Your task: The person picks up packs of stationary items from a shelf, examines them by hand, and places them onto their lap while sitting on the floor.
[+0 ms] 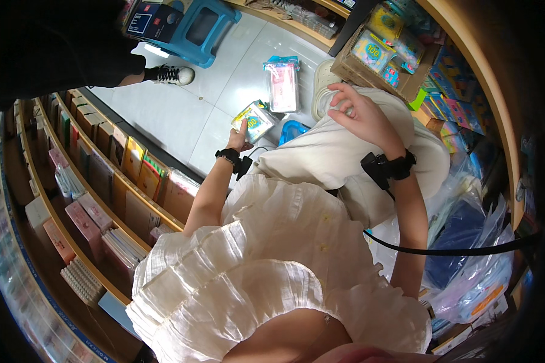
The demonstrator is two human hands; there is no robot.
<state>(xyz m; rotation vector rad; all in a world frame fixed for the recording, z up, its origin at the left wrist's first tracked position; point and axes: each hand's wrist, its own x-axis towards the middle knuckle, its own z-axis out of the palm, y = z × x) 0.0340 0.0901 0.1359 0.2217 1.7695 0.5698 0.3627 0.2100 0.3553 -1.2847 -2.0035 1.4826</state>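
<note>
My left hand [240, 139] grips a clear plastic pack [255, 121] with a printed yellow and blue label, its thumb lying over the front. The pack is just above or on the tiled floor; I cannot tell which. Beyond it lies a larger clear pack [283, 86] with pink contents and a blue top. My right hand [365, 115] hovers over my bent knee, fingers loosely curled and apart, with nothing in it. Part of a blue plastic thing [293, 131] shows beside my leg. Each wrist wears a black strap with a small device.
An open cardboard box [345, 75] of similar packs stands at the upper right. Shelves of notebooks [131, 199] line the left side. A blue plastic stool [204, 34] and another person's shoe [175, 75] are at the upper left. Plastic-wrapped goods [463, 254] crowd my right; a black cable [458, 251] crosses there.
</note>
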